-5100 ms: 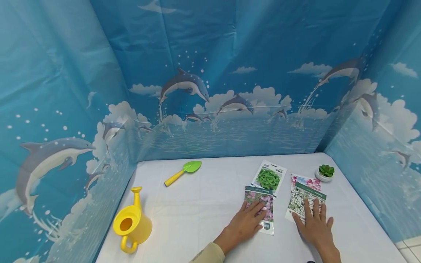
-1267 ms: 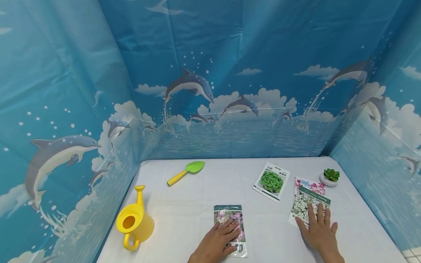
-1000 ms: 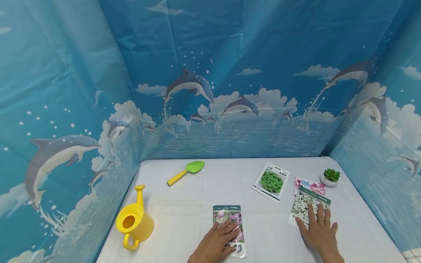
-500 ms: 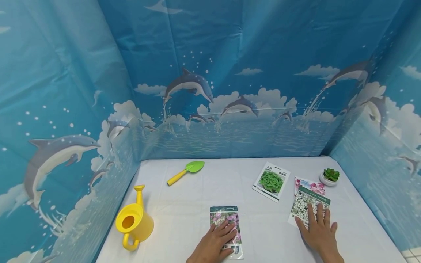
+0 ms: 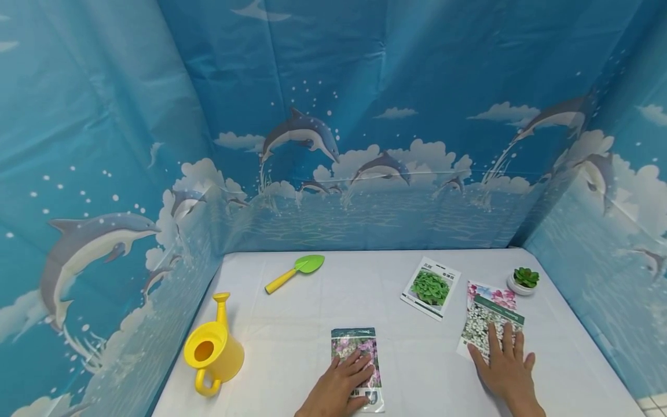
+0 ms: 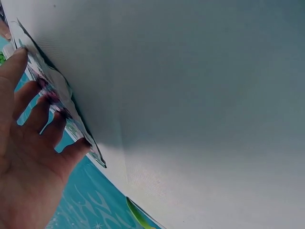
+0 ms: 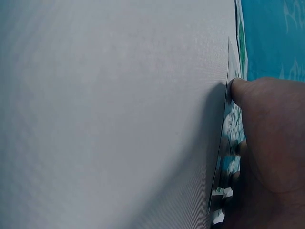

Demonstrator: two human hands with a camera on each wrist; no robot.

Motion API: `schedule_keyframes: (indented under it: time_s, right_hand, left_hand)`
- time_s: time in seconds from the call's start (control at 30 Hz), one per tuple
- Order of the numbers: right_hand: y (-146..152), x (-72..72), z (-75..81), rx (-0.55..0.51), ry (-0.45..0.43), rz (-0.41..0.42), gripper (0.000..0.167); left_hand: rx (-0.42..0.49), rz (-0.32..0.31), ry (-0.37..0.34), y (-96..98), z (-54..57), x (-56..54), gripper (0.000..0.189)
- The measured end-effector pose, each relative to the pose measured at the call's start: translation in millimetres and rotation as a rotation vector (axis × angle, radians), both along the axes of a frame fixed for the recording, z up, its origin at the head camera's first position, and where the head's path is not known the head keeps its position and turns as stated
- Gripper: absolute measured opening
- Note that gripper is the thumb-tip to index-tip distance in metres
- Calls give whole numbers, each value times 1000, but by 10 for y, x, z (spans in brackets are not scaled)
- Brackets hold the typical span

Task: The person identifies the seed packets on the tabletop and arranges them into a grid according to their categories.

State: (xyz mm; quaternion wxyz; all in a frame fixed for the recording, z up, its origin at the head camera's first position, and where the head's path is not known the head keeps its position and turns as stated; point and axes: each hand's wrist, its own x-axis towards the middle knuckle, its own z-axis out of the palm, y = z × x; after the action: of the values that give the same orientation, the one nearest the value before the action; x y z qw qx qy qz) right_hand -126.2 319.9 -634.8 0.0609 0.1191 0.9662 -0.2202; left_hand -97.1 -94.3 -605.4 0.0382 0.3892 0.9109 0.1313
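My left hand [image 5: 339,385] rests with spread fingers on a seed packet with pink flowers [image 5: 371,347], which lies at the front middle of the table. In the left wrist view the fingertips of the left hand [image 6: 35,138] press on that packet's face. To the right, my right hand [image 5: 504,370] lies flat on a seed packet with white flowers [image 5: 476,324]. Under its top edge a pink-flowered packet [image 5: 502,296] sticks out. Seen from the right wrist, the thumb of my right hand [image 7: 271,138] touches the packet's edge.
A packet with green leaves [image 5: 430,288] lies behind, between the two hands. At the back right stands a small potted succulent [image 5: 523,280]. A yellow watering can [image 5: 224,356] stands at the left, and a green-bladed trowel [image 5: 294,273] lies toward the back of the white table [image 5: 281,336].
My left hand has slid the pink-flowered packet off the green-leaf packet, leftward and nearer to me, with a slight further drift left lately. The right hand has stayed on its packet.
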Motion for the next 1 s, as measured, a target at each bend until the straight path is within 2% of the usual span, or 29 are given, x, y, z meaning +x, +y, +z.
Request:
schedule_keyframes:
  time_s: [0.17,0.4,0.53,0.73,1.0]
  right_hand:
    - [9,8,-9,2,-3,0,94]
    - [37,22,-4,16,8,-6,94]
    - [38,19,6,18,23,-1,94]
    - [33,-5,17,3,7,25,96]
    - [0,14,55,-13,-24,21,96]
  left_hand:
    - [-5,7,-25,-1,24,17,62]
    - [-8,-3,-11,28,48,17,64]
    - [-16,10,-28,40,62,18,65]
    - [-19,21,-25,25,35,10,64]
    - [-9,9,-30,12,14,-2,64]
